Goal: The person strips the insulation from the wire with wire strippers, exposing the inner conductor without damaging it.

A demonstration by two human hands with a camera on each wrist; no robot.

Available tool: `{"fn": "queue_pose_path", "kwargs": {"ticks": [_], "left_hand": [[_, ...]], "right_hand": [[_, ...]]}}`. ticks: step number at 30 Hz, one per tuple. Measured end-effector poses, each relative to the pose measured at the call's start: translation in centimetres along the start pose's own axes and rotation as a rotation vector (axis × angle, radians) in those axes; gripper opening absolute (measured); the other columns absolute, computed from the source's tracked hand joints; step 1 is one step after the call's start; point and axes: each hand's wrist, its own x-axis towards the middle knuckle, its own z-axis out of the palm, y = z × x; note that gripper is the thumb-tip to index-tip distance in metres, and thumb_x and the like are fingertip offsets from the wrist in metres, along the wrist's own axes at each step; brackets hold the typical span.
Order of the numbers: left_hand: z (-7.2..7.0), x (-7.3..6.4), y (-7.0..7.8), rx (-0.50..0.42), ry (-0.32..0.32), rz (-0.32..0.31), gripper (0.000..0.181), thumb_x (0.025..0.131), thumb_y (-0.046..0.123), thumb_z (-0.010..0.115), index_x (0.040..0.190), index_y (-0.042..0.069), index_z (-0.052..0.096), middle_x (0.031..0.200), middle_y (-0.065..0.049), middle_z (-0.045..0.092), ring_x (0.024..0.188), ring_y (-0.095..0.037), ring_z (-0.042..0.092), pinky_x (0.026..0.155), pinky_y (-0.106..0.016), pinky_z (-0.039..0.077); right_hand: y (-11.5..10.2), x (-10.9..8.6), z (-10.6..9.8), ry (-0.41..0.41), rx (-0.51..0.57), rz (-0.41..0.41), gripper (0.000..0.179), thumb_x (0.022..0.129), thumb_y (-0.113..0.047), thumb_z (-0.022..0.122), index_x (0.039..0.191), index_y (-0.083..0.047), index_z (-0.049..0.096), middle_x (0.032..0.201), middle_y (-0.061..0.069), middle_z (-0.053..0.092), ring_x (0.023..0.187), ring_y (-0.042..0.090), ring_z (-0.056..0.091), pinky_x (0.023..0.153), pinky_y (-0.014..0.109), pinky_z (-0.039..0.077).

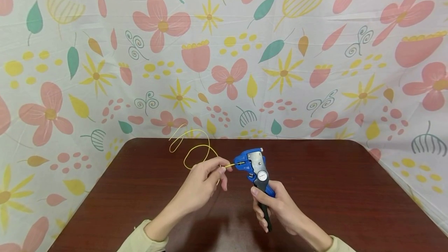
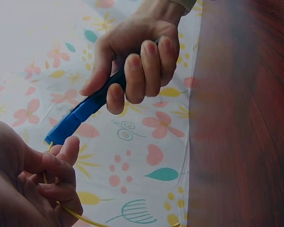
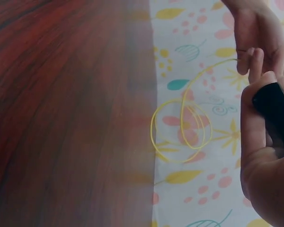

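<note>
My left hand (image 1: 203,182) pinches a thin yellow wire (image 1: 229,165) between thumb and fingers, close to its end. That end runs into the blue head of a wire stripper (image 1: 258,160), which has a silver side plate and dark handles. Around the handles my right hand (image 1: 280,205) curls its fingers, holding the tool upright above the table. In the left wrist view the blue head (image 2: 66,128) nearly touches the left fingertips. The rest of the wire hangs in loose loops beyond the left hand; the right wrist view shows these yellow loops (image 3: 152,127).
A dark reddish-brown table (image 1: 140,178) lies under both hands. Behind it and at the sides hangs a white cloth (image 1: 196,100) printed with flowers and leaves, meeting the table's far edge.
</note>
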Motion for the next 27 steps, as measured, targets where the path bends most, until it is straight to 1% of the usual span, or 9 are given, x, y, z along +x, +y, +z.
{"fn": "queue_pose_path", "kwargs": {"ticks": [6, 10, 13, 15, 18, 21, 24, 27], "left_hand": [[-0.12, -0.09, 0.42, -0.001, 0.005, 0.011, 0.019, 0.111, 0.008, 0.051, 0.114, 0.009, 0.070, 0.072, 0.001, 0.067, 0.045, -0.011, 0.042, 0.044, -0.024, 0.035], [-0.25, -0.12, 0.51, 0.016, 0.005, 0.014, 0.018, 0.111, 0.008, 0.052, 0.114, 0.009, 0.070, 0.072, 0.002, 0.067, 0.045, -0.012, 0.043, 0.044, -0.024, 0.035], [-0.35, -0.13, 0.51, 0.026, 0.002, 0.016, 0.018, 0.110, 0.008, 0.053, 0.113, 0.010, 0.070, 0.073, 0.003, 0.067, 0.045, -0.012, 0.043, 0.043, -0.025, 0.035], [-0.40, -0.13, 0.49, 0.027, -0.003, 0.020, 0.018, 0.111, 0.008, 0.052, 0.114, 0.009, 0.070, 0.073, 0.003, 0.067, 0.045, -0.012, 0.043, 0.043, -0.025, 0.034], [-0.43, -0.13, 0.47, 0.029, -0.008, 0.025, 0.019, 0.111, 0.007, 0.052, 0.114, 0.009, 0.070, 0.073, 0.002, 0.067, 0.045, -0.012, 0.042, 0.043, -0.025, 0.034], [-0.42, -0.14, 0.46, 0.032, -0.011, 0.028, 0.019, 0.111, 0.008, 0.051, 0.115, 0.008, 0.070, 0.072, 0.003, 0.067, 0.045, -0.011, 0.041, 0.043, -0.025, 0.033], [-0.43, -0.16, 0.38, 0.043, -0.010, 0.034, 0.020, 0.111, 0.008, 0.051, 0.115, 0.008, 0.071, 0.073, 0.003, 0.067, 0.044, -0.010, 0.041, 0.042, -0.025, 0.033], [-0.46, -0.19, 0.32, 0.047, -0.008, 0.037, 0.020, 0.111, 0.007, 0.051, 0.115, 0.009, 0.070, 0.073, 0.004, 0.067, 0.043, -0.010, 0.040, 0.041, -0.025, 0.033]], "right_hand": [[-0.09, -0.13, -0.02, -0.015, 0.018, -0.007, 0.031, 0.113, -0.009, 0.041, 0.094, 0.014, 0.048, 0.067, 0.014, 0.057, 0.053, 0.016, 0.062, 0.046, 0.044, 0.057], [-0.10, -0.31, -0.27, -0.039, 0.062, 0.006, 0.028, 0.114, -0.008, 0.041, 0.104, 0.016, 0.051, 0.076, 0.009, 0.063, 0.059, 0.016, 0.067, 0.053, 0.042, 0.060], [0.03, -0.38, -0.50, -0.071, 0.100, 0.005, 0.028, 0.114, -0.007, 0.039, 0.112, 0.019, 0.050, 0.081, 0.010, 0.066, 0.063, 0.018, 0.069, 0.058, 0.042, 0.062], [0.10, -0.42, -0.63, -0.085, 0.113, 0.010, 0.029, 0.114, -0.007, 0.037, 0.114, 0.019, 0.051, 0.083, 0.011, 0.067, 0.065, 0.018, 0.070, 0.060, 0.042, 0.062], [0.05, -0.48, -0.69, -0.092, 0.124, 0.023, 0.030, 0.115, -0.007, 0.037, 0.114, 0.019, 0.051, 0.085, 0.012, 0.068, 0.067, 0.019, 0.071, 0.063, 0.042, 0.063], [-0.22, -0.55, -0.57, -0.083, 0.130, 0.053, 0.029, 0.115, -0.010, 0.038, 0.112, 0.015, 0.052, 0.085, 0.011, 0.068, 0.067, 0.020, 0.071, 0.064, 0.043, 0.063], [-0.56, -0.56, -0.44, -0.073, 0.138, 0.081, 0.025, 0.114, -0.011, 0.040, 0.110, 0.009, 0.055, 0.083, 0.011, 0.067, 0.066, 0.020, 0.071, 0.063, 0.042, 0.063], [-0.72, -0.54, -0.44, -0.084, 0.147, 0.077, 0.025, 0.114, -0.010, 0.040, 0.109, 0.008, 0.056, 0.082, 0.010, 0.066, 0.066, 0.019, 0.070, 0.063, 0.041, 0.063]]}}
